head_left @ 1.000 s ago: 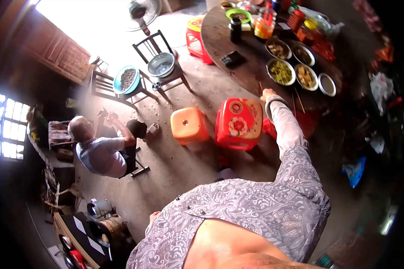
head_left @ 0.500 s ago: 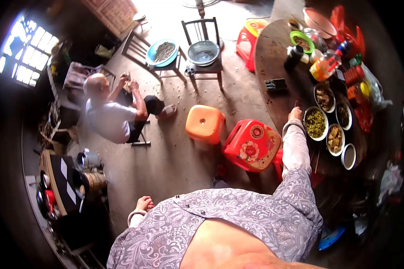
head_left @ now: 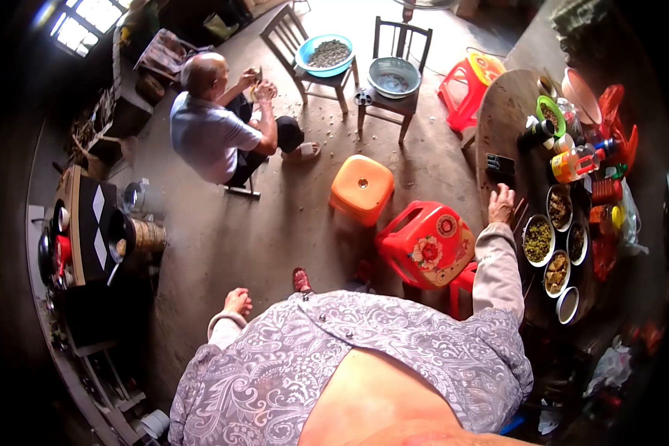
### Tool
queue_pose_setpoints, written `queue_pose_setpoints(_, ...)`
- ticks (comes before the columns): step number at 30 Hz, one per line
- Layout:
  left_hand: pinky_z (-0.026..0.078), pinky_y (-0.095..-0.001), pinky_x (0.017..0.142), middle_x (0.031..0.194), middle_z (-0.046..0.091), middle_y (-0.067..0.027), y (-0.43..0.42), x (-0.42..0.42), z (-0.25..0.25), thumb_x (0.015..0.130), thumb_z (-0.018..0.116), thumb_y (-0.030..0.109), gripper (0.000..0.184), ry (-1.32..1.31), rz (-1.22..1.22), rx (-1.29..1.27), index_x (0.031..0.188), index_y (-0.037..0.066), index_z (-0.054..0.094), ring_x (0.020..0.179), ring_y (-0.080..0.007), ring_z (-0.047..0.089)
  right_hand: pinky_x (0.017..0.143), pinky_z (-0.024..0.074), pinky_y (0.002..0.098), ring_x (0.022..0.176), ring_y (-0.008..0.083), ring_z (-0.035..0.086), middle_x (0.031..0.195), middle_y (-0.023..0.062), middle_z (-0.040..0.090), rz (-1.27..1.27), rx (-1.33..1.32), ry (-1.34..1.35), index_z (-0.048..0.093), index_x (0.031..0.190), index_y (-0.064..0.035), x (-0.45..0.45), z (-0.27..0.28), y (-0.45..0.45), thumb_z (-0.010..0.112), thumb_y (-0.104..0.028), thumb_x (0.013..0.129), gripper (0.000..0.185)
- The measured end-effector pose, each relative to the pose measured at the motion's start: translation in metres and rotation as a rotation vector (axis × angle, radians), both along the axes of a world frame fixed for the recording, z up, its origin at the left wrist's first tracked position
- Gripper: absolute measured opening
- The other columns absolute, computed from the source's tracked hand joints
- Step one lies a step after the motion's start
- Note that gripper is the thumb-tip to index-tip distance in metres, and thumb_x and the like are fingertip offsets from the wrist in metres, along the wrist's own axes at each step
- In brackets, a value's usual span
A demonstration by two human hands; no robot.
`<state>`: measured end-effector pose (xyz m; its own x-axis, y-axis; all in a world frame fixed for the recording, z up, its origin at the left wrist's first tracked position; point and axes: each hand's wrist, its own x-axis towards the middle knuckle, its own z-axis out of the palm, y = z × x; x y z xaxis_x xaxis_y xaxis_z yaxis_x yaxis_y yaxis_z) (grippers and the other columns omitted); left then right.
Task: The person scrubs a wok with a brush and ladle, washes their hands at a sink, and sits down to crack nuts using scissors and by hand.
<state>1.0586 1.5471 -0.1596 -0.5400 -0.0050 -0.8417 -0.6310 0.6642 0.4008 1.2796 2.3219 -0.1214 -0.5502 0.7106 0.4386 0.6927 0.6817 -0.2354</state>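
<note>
Head view: my right hand [head_left: 501, 204], released, spread its fingers beside chopsticks [head_left: 522, 211] on the counter [head_left: 502, 108], where a dark case [head_left: 500, 163] and filled bowls [head_left: 540, 264] lay nearby; my left hand [head_left: 237, 302] hung loosely curled, released, above the floor [head_left: 267, 238].

Behind the right hand [head_left: 501, 204], a plain, pale sleeve [head_left: 498, 279] with a rounded greyish cuff [head_left: 496, 233] runs under the wider patterned sleeve of a grey-purple top [head_left: 253, 379], covered in whitish paisley swirls. Small dark buttons [head_left: 322, 319] dot its front; a similar pale cuff [head_left: 226, 320] sits behind the left hand [head_left: 238, 301].
</note>
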Motion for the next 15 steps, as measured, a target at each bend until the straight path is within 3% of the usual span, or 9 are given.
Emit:
queue_pose_setpoints(4,0.048,-0.0312,0.043,0.071,0.061,-0.0082,-0.008,-0.022,-0.026,0.092,0.044,0.015,0.023,0.200,0.046,0.097,0.098,0.002,0.061,0.053,-0.0165,0.059,0.074,0.0491,0.0418,0.087,0.0346,0.058,0.094,0.0137,0.057,0.364,-0.263,-0.080,0.056,0.102,-0.0123,-0.036,0.009,-0.126,0.060,-0.018,0.083,0.020)
queue_pose_setpoints(5,0.046,-0.0301,0.040,0.065,0.060,-0.0070,-0.016,-0.035,-0.039,0.093,0.047,0.019,0.025,0.310,0.057,0.289,0.085,0.001,0.062,0.050,-0.0160,0.057,0.075,0.0488,0.0413,0.088,0.0343,0.058,0.094,0.0136,0.058,0.385,-0.331,-0.157,0.057,0.100,-0.0121,-0.043,0.007,-0.159,0.059,-0.018,0.084,0.018)
queue_pose_setpoints(7,0.045,-0.0293,0.044,0.061,0.056,-0.0054,0.004,-0.060,-0.004,0.093,0.051,0.035,0.035,0.219,0.554,0.711,0.080,0.004,0.061,0.053,-0.0171,0.057,0.077,0.0482,0.0408,0.088,0.0340,0.059,0.093,0.0139,0.060,0.472,-0.455,-0.257,0.059,0.097,-0.0115,-0.045,-0.014,-0.216,0.058,-0.020,0.085,0.015)
queue_pose_setpoints(8,0.050,-0.0336,0.054,0.060,0.054,-0.0040,-0.004,-0.079,0.004,0.093,0.047,0.044,0.042,0.129,0.545,1.001,0.083,0.005,0.060,0.060,-0.0193,0.058,0.077,0.0480,0.0408,0.087,0.0339,0.059,0.092,0.0143,0.060,0.545,-0.503,-0.277,0.059,0.095,-0.0112,-0.050,-0.026,-0.238,0.059,-0.021,0.085,0.015)
queue_pose_setpoints(9,0.052,-0.0360,0.070,0.075,0.062,-0.0069,0.009,-0.090,0.033,0.094,0.040,0.048,0.051,0.088,0.768,1.054,0.092,0.004,0.063,0.082,-0.0235,0.062,0.076,0.0478,0.0408,0.085,0.0336,0.060,0.089,0.0146,0.061,0.547,-0.568,-0.295,0.059,0.094,-0.0108,-0.056,-0.031,-0.259,0.059,-0.023,0.085,0.015)
queue_pose_setpoints(10,0.044,-0.0385,0.091,0.111,0.062,-0.0118,0.010,-0.105,0.050,0.094,0.029,0.053,0.061,0.023,0.768,1.367,0.112,0.004,0.060,0.113,-0.0273,0.052,0.075,0.0476,0.0409,0.083,0.0332,0.060,0.087,0.0149,0.061,0.548,-0.641,-0.325,0.059,0.093,-0.0104,-0.059,-0.034,-0.284,0.060,-0.024,0.084,0.016)
queue_pose_setpoints(11,0.034,-0.0422,0.103,0.138,0.042,-0.0145,0.009,-0.111,0.083,0.093,0.019,0.058,0.071,0.038,0.773,1.517,0.130,0.004,0.046,0.131,-0.0288,0.034,0.073,0.0475,0.0412,0.080,0.0324,0.060,0.084,0.0151,0.061,0.556,-0.662,-0.375,0.059,0.093,-0.0107,-0.063,-0.040,-0.305,0.060,-0.025,0.084,0.017)
queue_pose_setpoints(12,0.028,-0.0461,0.107,0.141,0.036,-0.0156,0.004,-0.114,0.110,0.091,0.015,0.061,0.078,0.063,0.791,1.613,0.136,0.002,0.036,0.132,-0.0299,0.031,0.072,0.0477,0.0413,0.078,0.0320,0.060,0.082,0.0149,0.062,0.611,-0.664,-0.420,0.060,0.092,-0.0110,-0.067,-0.047,-0.321,0.059,-0.026,0.085,0.017)
queue_pose_setpoints(15,0.024,-0.0481,0.109,0.144,0.030,-0.0183,-0.037,-0.121,0.137,0.087,0.019,0.067,0.087,0.167,0.809,1.763,0.139,-0.002,0.024,0.134,-0.0322,0.027,0.074,0.0483,0.0400,0.083,0.0316,0.062,0.084,0.0156,0.064,0.652,-0.725,-0.541,0.061,0.092,-0.0103,-0.079,-0.072,-0.355,0.058,-0.029,0.085,0.020)
